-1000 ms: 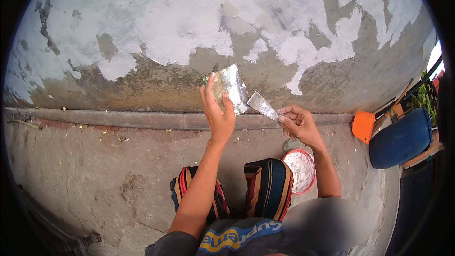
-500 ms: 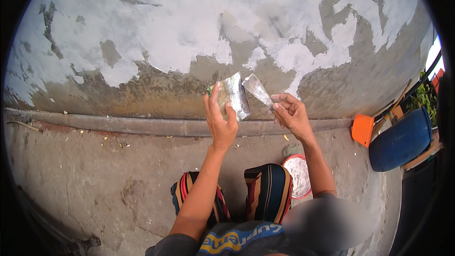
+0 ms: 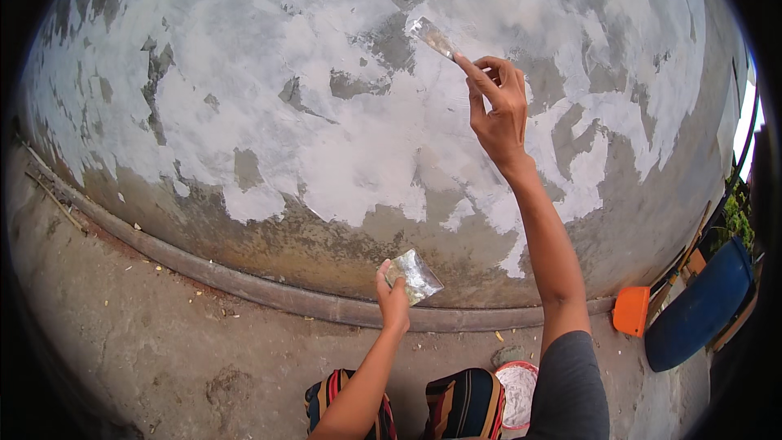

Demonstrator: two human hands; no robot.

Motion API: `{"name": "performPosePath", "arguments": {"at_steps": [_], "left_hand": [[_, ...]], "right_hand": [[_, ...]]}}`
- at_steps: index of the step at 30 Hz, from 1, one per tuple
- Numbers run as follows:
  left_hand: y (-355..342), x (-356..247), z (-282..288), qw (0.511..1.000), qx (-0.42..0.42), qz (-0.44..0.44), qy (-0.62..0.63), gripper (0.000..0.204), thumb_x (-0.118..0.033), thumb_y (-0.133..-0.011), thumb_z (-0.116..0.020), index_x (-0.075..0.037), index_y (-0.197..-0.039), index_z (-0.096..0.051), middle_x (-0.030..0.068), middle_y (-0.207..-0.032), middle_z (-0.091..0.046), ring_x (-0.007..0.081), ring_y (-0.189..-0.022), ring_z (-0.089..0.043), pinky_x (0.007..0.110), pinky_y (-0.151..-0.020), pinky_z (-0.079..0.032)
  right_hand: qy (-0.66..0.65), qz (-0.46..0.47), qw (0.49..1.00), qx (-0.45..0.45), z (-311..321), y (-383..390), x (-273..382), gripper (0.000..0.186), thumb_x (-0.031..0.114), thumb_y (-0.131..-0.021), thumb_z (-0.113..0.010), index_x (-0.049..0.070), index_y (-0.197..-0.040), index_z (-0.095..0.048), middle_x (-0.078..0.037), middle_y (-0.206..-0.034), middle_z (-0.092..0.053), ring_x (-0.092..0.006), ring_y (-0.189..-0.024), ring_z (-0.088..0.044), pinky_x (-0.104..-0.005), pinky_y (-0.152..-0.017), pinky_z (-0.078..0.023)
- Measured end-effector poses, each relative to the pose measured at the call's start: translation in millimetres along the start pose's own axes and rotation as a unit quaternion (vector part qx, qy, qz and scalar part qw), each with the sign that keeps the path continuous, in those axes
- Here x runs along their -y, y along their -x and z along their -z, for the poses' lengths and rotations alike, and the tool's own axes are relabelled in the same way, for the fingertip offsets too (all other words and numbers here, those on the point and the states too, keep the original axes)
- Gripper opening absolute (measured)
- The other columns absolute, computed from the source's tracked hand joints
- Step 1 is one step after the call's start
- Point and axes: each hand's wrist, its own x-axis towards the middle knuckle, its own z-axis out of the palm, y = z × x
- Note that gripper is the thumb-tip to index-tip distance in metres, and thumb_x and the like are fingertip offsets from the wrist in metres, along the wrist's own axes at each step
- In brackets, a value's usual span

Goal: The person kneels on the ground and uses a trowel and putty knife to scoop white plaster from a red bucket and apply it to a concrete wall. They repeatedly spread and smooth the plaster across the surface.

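My right hand (image 3: pixel 498 106) is raised high in front of the wall and grips a putty knife (image 3: pixel 436 38) by its handle. The knife's flat metal blade points up and left, close to or against the wall (image 3: pixel 342 163), which is patchily coated with white filler over grey cement. Lower down, near the foot of the wall, my left hand (image 3: pixel 393 297) is closed on a wide metal scraper blade (image 3: pixel 415 277). This blade has whitish smears on its face. Its far edge tilts to the right.
By my right knee stands a red-rimmed bucket of white paste (image 3: pixel 516 395), with a grey stone (image 3: pixel 507 355) beside it. A low concrete ledge (image 3: pixel 318 305) runs along the wall's base. At the right are an orange container (image 3: pixel 630 310) and a blue barrel (image 3: pixel 699 305).
My right hand has lifted the putty knife away from the scraper blade, up to the wall. The left hand still holds the scraper low down. The view has tilted up, showing more wall.
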Motion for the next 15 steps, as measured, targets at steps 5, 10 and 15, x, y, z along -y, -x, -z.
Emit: {"name": "performPosePath", "arguments": {"at_steps": [5, 10, 15], "left_hand": [[-18, 26, 3, 0.999, 0.017, -0.033, 0.011, 0.053, -0.006, -0.089, -0.048, -0.006, -0.14, -0.039, 0.0115, -0.126, -0.045, 0.0143, -0.089, -0.045, 0.029, -0.081, -0.039], [-8, 9, 2, 0.999, 0.037, 0.021, 0.019, 0.053, -0.006, -0.088, -0.049, -0.005, -0.14, -0.039, 0.0128, -0.132, -0.043, 0.0169, -0.1, -0.047, 0.03, -0.087, -0.039], [-21, 25, 6, 0.999, 0.023, -0.024, 0.002, 0.052, -0.007, -0.089, -0.05, -0.005, -0.14, -0.04, 0.0106, -0.124, -0.047, 0.014, -0.089, -0.046, 0.029, -0.081, -0.04]], "right_hand": [[0.08, 0.068, 0.993, -0.047, -34, -45, -22, 0.06, -0.012, -0.071, -0.062, 0.022, -0.12, -0.066, -0.007, -0.102, -0.056, -0.0247, -0.087, -0.051, -0.0352, -0.076, -0.048], [0.11, 0.111, 0.985, -0.07, -55, -64, -36, 0.062, -0.013, -0.073, -0.062, 0.023, -0.123, -0.064, -0.005, -0.103, -0.057, -0.0243, -0.087, -0.051, -0.0341, -0.075, -0.048], [0.111, 0.112, 0.985, -0.074, -67, -67, -43, 0.063, -0.013, -0.072, -0.063, 0.023, -0.124, -0.064, -0.006, -0.102, -0.057, -0.0251, -0.088, -0.051, -0.034, -0.075, -0.049]]}}
